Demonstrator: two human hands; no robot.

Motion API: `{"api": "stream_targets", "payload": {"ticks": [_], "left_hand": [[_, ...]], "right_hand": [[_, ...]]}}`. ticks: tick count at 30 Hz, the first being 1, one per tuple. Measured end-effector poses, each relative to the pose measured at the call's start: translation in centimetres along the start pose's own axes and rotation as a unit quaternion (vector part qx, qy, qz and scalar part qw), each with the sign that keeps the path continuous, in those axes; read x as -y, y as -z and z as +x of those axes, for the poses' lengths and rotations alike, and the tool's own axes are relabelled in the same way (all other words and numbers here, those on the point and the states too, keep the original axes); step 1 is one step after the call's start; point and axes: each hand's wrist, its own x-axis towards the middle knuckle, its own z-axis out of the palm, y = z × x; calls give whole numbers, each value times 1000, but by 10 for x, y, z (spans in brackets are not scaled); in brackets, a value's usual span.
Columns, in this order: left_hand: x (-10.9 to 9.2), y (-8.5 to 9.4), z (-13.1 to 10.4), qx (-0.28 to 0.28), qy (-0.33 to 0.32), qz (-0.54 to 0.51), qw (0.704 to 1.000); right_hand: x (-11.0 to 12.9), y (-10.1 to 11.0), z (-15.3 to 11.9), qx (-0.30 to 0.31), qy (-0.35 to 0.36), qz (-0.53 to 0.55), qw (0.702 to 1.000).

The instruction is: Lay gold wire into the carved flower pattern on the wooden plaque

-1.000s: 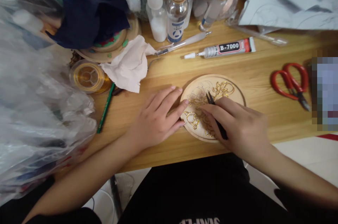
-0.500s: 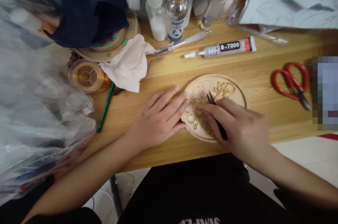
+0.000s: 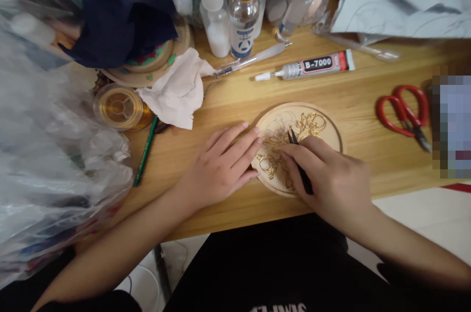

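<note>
Right hand [image 3: 333, 172] is pinching black tweezers [image 3: 306, 183] around 4 o'clock on the wooden disc [image 3: 332, 131]; left hand [image 3: 217, 169] just lies open, gripping nothing, at 9 o'clock.

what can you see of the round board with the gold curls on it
The round board looks like pale wood, with a raised rim. It lies flat on the table, bearing gold curls and faint drawn lines. The left hand touches its left edge; the right hand, holding black tweezers, hides its near right part.
</note>
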Motion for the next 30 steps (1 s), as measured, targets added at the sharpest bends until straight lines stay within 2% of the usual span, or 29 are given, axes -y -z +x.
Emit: {"api": "stream_targets", "payload": {"ticks": [9,30], "left_hand": [[-1,0,0,10,5,0,1000],[-1,0,0,15,-1,16,1000]], "right_hand": [[3,1,-1,10,-21,-3,1000],[2,0,-1,13,-19,-2,1000]]}}
